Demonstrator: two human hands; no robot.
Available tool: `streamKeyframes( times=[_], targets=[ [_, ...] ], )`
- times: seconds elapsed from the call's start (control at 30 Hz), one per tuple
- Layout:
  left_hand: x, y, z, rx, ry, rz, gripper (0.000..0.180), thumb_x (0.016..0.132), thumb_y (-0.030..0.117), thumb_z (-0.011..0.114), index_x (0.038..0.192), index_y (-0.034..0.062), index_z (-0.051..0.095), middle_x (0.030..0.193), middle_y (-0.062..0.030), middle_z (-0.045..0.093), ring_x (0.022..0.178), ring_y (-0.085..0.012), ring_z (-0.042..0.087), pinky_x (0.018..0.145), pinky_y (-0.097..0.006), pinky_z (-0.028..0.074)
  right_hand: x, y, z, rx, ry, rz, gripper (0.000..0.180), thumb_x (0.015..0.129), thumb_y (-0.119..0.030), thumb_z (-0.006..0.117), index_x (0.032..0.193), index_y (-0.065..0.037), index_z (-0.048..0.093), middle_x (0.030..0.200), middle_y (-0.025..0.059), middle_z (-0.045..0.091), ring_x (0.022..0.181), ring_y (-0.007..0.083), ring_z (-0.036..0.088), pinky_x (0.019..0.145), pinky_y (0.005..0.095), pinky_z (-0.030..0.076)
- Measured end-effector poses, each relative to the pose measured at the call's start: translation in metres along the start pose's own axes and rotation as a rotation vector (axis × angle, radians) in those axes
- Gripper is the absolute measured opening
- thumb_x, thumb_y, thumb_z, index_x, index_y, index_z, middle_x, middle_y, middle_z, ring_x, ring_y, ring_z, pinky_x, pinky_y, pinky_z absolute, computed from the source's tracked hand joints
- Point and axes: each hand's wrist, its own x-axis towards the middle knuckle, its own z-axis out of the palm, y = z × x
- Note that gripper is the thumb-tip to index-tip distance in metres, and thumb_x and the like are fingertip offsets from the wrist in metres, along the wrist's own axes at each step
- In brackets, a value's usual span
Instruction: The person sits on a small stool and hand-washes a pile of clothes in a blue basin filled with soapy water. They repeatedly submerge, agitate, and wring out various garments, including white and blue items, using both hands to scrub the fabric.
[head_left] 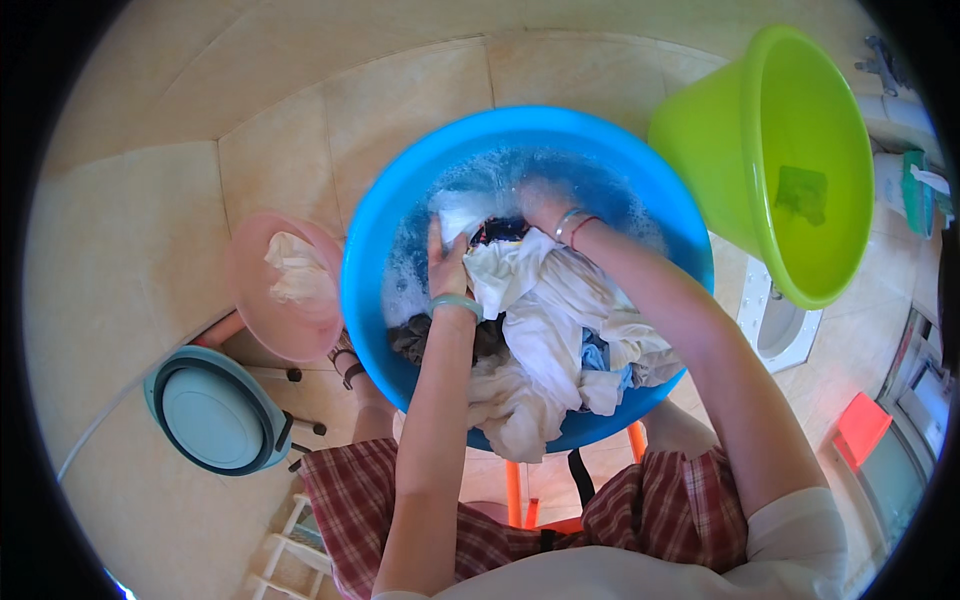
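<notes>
A large round blue basin (525,118) holds soapy water with suds at its far side and a heap of wet laundry nearer me. My left hand (447,262), with a pale green bangle at its wrist, is closed on a white cloth (465,212) left of the basin's middle. My right hand (545,204) reaches into the suds beside a dark patterned cloth (500,231); foam and water hide its fingers. White garments (545,335) pile up below the hands and over the near rim. A dark grey cloth (412,338) and a light blue cloth (594,352) show among them.
A lime green tub (700,150) stands tilted at the right, near a white squat toilet (780,330). On the left are a pink basin (255,325) with a pale cloth in it and a grey-blue folding basin (215,410). Orange legs (513,495) stand under the blue basin.
</notes>
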Motion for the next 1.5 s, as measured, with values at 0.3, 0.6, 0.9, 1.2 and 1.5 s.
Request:
streamKeyframes(
  times=[0.3, 0.6, 0.9, 1.2, 1.5],
  targets=[
    [-0.035, 0.049, 0.013, -0.290, -0.418, -0.223, 0.035, 0.095, 0.027, 0.051, 0.123, 0.0054, 0.050, 0.117, -0.0087, 0.058, 0.101, -0.0209, 0.059, 0.087, -0.035, 0.049, -0.132, -0.134, -0.040, 0.266, 0.527, -0.703, 0.020, 0.075, -0.032, 0.066, 0.081, -0.016, 0.055, 0.083, 0.0012, 0.049, 0.072, 0.0183, 0.059, 0.053, 0.0306, 0.049],
    [-0.051, 0.036, 0.010, -0.588, -0.586, -0.379, 0.037, 0.096, 0.026, 0.050, 0.124, 0.0038, 0.050, 0.116, -0.0082, 0.059, 0.102, -0.0207, 0.059, 0.088, -0.035, 0.048, -0.128, -0.168, -0.050, 0.275, 0.758, -0.795, 0.018, 0.073, -0.029, 0.068, 0.070, -0.017, 0.053, 0.078, -0.0007, 0.046, 0.067, 0.0120, 0.054, 0.046, 0.0267, 0.044],
    [-0.084, 0.017, 0.039, -0.131, 0.033, -0.106, 0.039, 0.095, 0.031, 0.049, 0.123, 0.0024, 0.052, 0.116, -0.0077, 0.060, 0.102, -0.0199, 0.059, 0.089, -0.034, 0.047, -0.039, -0.038, -0.032, 0.161, 0.572, -0.308, 0.014, 0.078, -0.026, 0.060, 0.075, -0.013, 0.062, 0.076, 0.0094, 0.062, 0.066, 0.0287, 0.063, 0.056, 0.0409, 0.051],
    [-0.009, 0.011, -0.036, -0.162, -0.030, 0.009, 0.052, 0.094, 0.011, 0.054, 0.140, 0.0098, 0.031, 0.134, -0.0093, 0.046, 0.120, -0.0229, 0.047, 0.097, -0.040, 0.043, -0.044, -0.023, -0.012, 0.029, 0.266, -0.294, 0.039, 0.089, -0.038, 0.054, 0.115, -0.010, 0.053, 0.110, 0.0181, 0.059, 0.097, 0.0377, 0.059, 0.079, 0.0458, 0.049],
    [0.004, 0.022, -0.024, -0.267, -0.222, -0.224, 0.052, 0.091, 0.027, 0.057, 0.136, 0.0096, 0.039, 0.119, -0.0095, 0.057, 0.097, -0.0249, 0.061, 0.085, -0.039, 0.050, -0.053, -0.078, -0.011, 0.386, 0.454, -0.371, 0.017, 0.084, -0.018, 0.055, 0.101, -0.014, 0.056, 0.094, 0.0164, 0.059, 0.075, 0.0351, 0.062, 0.064, 0.0436, 0.052]
  ],
)
